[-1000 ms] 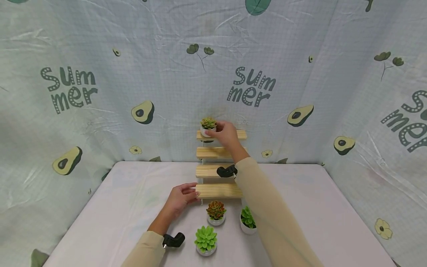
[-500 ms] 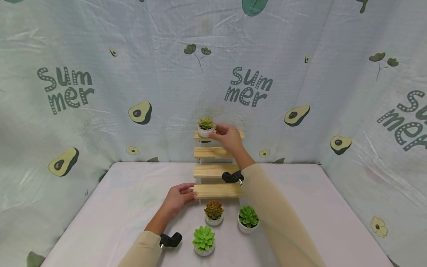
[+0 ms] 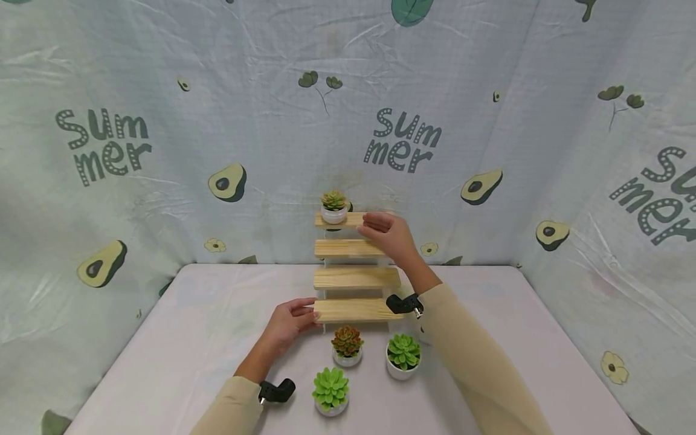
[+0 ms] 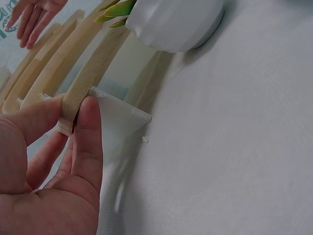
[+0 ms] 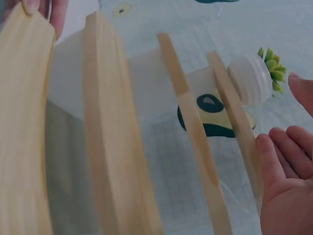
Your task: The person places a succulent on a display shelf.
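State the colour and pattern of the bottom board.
The board is pale yellow-tan with streaky grain; the head view shows it best.

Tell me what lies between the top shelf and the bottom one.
Between the top shelf and bottom shelf lie two more: the second shelf and, below it, the third shelf. Nothing shows standing on either. The head view shows this.

backdrop sheet (image 3: 261,121): soft even light, faint crease glare
tabletop (image 4: 234,137): dim, greyish right of left hand (image 4: 63,196) grip
tiered wooden shelf (image 5: 117,137): slightly soft, right wrist view
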`<state>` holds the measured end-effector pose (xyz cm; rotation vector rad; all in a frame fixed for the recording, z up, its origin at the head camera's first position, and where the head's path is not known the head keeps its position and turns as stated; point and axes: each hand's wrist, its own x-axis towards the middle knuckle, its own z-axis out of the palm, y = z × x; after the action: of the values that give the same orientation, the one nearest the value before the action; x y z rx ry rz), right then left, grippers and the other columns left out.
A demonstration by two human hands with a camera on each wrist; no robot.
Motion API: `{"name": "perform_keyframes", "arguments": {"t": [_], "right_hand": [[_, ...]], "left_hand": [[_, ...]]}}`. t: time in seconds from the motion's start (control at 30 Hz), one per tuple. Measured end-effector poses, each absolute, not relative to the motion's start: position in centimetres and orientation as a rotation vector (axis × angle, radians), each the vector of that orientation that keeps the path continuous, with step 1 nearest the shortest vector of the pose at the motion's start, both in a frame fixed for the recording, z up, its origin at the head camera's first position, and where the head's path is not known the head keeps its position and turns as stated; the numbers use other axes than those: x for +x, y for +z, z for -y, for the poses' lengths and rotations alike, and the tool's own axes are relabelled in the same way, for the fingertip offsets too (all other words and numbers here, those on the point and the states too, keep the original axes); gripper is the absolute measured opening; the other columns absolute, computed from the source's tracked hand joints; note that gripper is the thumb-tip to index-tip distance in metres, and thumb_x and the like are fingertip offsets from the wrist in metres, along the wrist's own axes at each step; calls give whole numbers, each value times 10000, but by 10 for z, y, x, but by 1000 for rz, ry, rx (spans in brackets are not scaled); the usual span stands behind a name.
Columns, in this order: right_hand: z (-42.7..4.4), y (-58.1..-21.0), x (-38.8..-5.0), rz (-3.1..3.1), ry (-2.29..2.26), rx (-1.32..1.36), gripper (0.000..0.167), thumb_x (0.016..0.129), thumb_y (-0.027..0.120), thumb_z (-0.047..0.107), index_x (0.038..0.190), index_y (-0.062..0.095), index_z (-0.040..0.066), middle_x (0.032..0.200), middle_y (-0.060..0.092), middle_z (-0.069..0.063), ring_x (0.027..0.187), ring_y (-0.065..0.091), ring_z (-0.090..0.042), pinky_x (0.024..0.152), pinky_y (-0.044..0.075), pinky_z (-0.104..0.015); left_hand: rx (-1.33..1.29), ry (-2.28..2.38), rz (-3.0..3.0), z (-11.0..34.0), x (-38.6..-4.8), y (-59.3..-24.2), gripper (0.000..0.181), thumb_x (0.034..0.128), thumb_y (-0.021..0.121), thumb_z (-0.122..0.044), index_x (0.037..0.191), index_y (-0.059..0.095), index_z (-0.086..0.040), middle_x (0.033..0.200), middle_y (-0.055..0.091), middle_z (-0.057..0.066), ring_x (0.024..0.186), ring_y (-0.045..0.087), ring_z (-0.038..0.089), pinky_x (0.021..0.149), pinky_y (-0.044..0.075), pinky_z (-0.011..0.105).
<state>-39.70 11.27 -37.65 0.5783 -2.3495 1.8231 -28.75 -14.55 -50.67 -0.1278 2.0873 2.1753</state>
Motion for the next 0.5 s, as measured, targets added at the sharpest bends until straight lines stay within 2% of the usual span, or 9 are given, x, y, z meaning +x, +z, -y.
{"name": "perform_keyframes", "arguments": {"t": [0.27, 0.5], "right_hand": [[-137, -394, -384, 2281, 1900, 582, 540, 929, 782, 284, 1383, 628, 38, 1399, 633, -193, 1288, 628, -284, 967, 597, -245], [-160, -405, -366, 2249, 1935, 521, 527, 938, 771, 223, 1374, 611, -25, 1375, 643, -210, 1195, 675, -140, 940, 588, -184]], "left_hand": [[-134, 2165, -2089, 147, -286, -506, 416, 950, 671, 48, 1360, 605, 57, 1126, 720, 204, 914, 721, 205, 817, 659, 353], [-112, 2171, -2072, 147, -287, -506, 414, 948, 670, 54, 1356, 604, 66, 1122, 719, 207, 916, 722, 207, 818, 659, 348]]}}
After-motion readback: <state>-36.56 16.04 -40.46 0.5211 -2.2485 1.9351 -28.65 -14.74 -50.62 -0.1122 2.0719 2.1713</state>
